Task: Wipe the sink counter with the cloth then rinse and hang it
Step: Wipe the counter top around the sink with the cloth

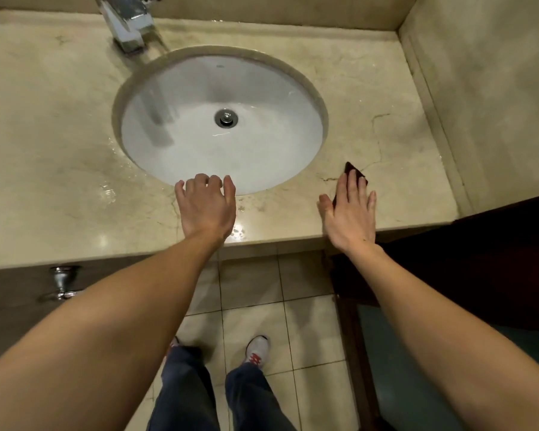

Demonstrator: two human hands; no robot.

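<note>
A person stands at a beige marble bench (59, 157) in a washroom, both bare arms stretched forward over its near edge. The right hand (350, 213) lies flat with fingers spread wide, palm down, pressing a dark cloth (355, 172) onto the bench to the right of the basin; only the far corner of the cloth and a sliver beside the thumb show from under the fingers. A thin crack in the stone runs past the cloth toward the far right.

The left hand (207, 205) rests on the near lip of the white oval sink (262, 144), fingers loosely curled over the rim and holding nothing. A metal drain (226, 118) sits at the middle of the bowl. A chrome tap (126, 24) stands at the far left of the basin.

Water glistens on the bench to the left of the sink and in beads along the near edge between the two hands. Below, a tiled floor (252, 297), blue trouser legs and light shoes (257, 351) with red marks are visible, with a chrome fitting (63, 283) under the bench at left.
</note>
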